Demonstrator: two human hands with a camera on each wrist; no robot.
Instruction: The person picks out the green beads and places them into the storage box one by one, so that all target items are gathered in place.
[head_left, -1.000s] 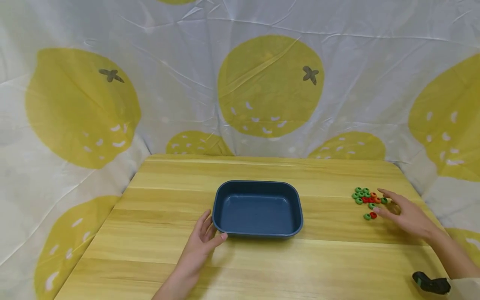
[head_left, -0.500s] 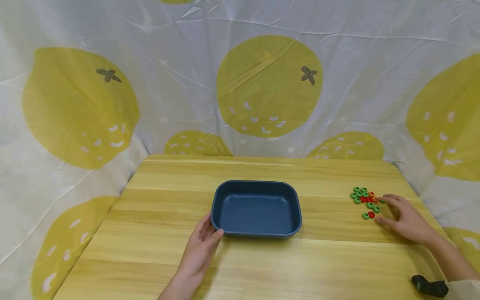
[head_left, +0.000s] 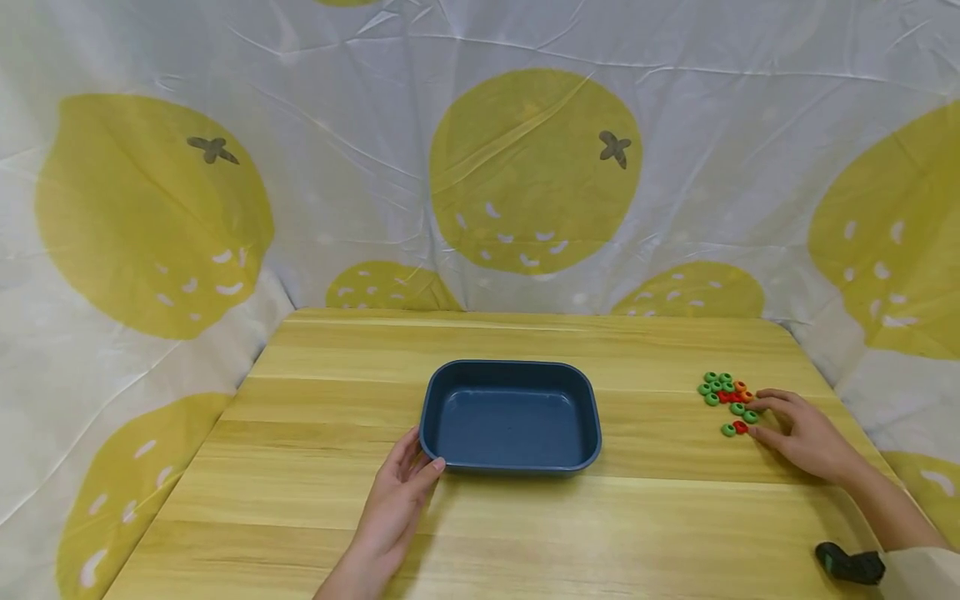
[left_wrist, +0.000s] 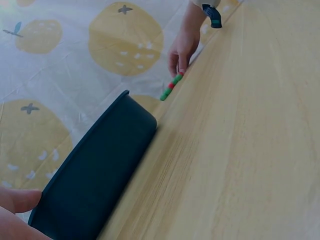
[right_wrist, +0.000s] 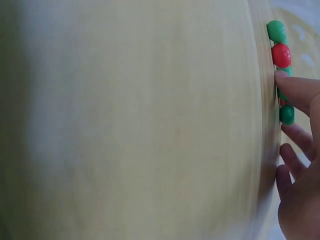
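A dark blue rectangular tray (head_left: 517, 425) stands on the wooden table. My left hand (head_left: 393, 508) holds its near left corner, thumb on the rim and fingers along the outer side wall. Over at the right lies a loose cluster of small round green, red and orange beads (head_left: 711, 400) with holes. My right hand (head_left: 806, 433) arches over the right edge of that cluster, fingertips beside an orange bead (head_left: 747, 397) and thumb near a red bead (head_left: 740, 427). In the right wrist view the thumb overlaps a green bead (right_wrist: 284, 90), and the other fingers are spread low at the table.
A black curved object (head_left: 850, 563) is at the right sleeve by the right forearm. Behind the wooden table (head_left: 337, 350) hangs a white cloth (head_left: 360, 167) printed with large yellow fruit, which also runs down both sides.
My left thumb has closed onto the tray's rim. The right hand's fingers have lowered and come inward over the beads, hiding a green bead seen at the right edge before.
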